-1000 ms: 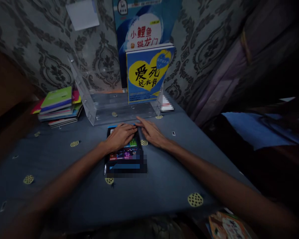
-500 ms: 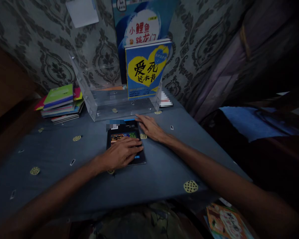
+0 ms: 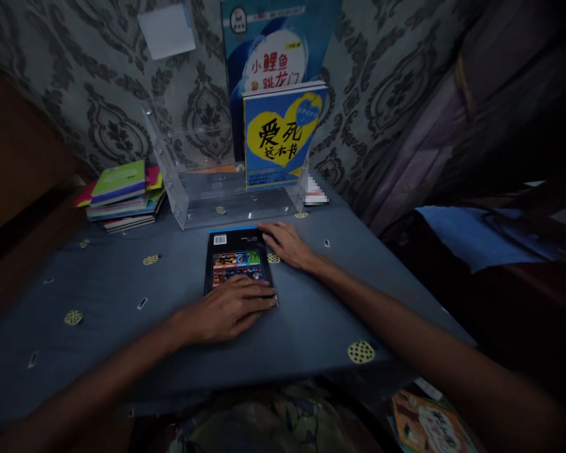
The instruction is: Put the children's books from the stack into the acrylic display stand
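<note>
A black book (image 3: 231,245) lies flat on the cloth-covered table, upside down to me, with a barcode and a grid of coloured pictures on its cover. My left hand (image 3: 236,305) rests flat across the book's near part, fingers stretched out and hiding that area. At the far right corner of the book, my right hand (image 3: 285,242) touches the edge with extended fingertips, its palm down near the table. Behind the book stands a clear acrylic rack (image 3: 177,195), holding an upright blue book with a yellow heart (image 3: 276,135).
A taller teal book (image 3: 283,38) leans on the patterned wall behind the rack. To the left sits a stack of books (image 3: 122,192). An orange book (image 3: 429,425) lies below the table's right front edge. A pale curtain (image 3: 405,151) hangs at right.
My left hand has slid toward me across the black book, uncovering more of its pictures. My right hand stays at the far right corner. The view has shifted slightly.
</note>
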Action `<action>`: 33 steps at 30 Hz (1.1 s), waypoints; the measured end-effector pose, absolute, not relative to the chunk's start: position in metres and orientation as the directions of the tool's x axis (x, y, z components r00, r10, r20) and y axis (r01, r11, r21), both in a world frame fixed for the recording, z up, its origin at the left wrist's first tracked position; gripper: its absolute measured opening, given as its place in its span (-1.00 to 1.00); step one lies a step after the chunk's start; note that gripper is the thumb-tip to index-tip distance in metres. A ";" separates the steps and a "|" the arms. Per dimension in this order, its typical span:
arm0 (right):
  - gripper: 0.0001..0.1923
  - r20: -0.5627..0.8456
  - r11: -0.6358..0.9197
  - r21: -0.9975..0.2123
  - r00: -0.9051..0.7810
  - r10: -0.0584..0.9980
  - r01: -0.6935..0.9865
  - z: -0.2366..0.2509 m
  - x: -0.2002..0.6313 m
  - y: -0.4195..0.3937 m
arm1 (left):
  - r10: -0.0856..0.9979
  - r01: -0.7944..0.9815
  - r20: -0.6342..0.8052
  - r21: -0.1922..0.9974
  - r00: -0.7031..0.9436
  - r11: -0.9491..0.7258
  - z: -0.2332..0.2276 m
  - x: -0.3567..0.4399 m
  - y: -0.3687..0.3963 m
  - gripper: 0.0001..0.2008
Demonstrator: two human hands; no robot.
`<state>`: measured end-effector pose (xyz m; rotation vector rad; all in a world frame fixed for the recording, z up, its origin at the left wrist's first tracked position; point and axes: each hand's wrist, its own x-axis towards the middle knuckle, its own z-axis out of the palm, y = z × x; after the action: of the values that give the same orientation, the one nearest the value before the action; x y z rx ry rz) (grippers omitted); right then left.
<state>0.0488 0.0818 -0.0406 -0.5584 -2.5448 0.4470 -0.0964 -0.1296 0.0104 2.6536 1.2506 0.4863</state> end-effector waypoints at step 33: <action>-0.61 0.388 0.892 -0.344 -0.821 0.418 0.292 -0.032 0.049 0.074 | 0.902 0.912 0.228 0.102 0.367 -0.397 0.005 -0.150 -0.087 -0.65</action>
<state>0.0494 0.0737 -0.0317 -0.5167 -2.5955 0.3738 -0.1504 -0.0872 0.0047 2.6310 1.7475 0.3958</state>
